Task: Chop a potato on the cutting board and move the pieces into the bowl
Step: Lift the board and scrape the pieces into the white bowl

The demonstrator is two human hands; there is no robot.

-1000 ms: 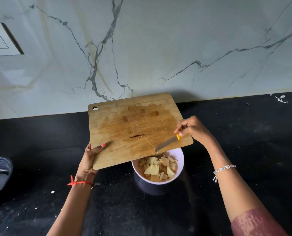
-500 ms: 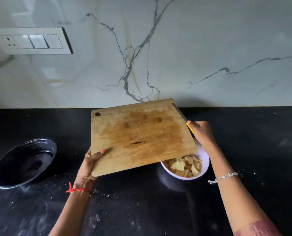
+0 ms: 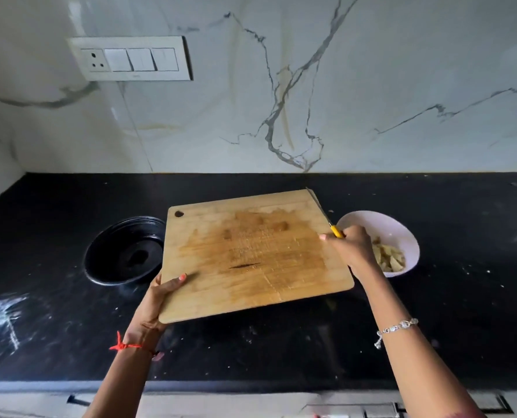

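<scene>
My left hand grips the near left corner of the wooden cutting board, thumb on top, and holds it above the black counter. The board's surface is bare and wet-stained. My right hand holds a knife with a yellow handle, blade pointing away along the board's right edge. Just right of the board stands the white bowl with chopped potato pieces inside, partly hidden by my right hand.
A black round dish sits on the black counter left of the board. White residue smears the counter at the far left. A switch panel is on the marble wall. Drawer fronts run along the counter's near edge.
The board has moved left, off the bowl, and the bowl now stands uncovered to its right. The knife has swung from scraping over the bowl to lying along the board's right edge.
</scene>
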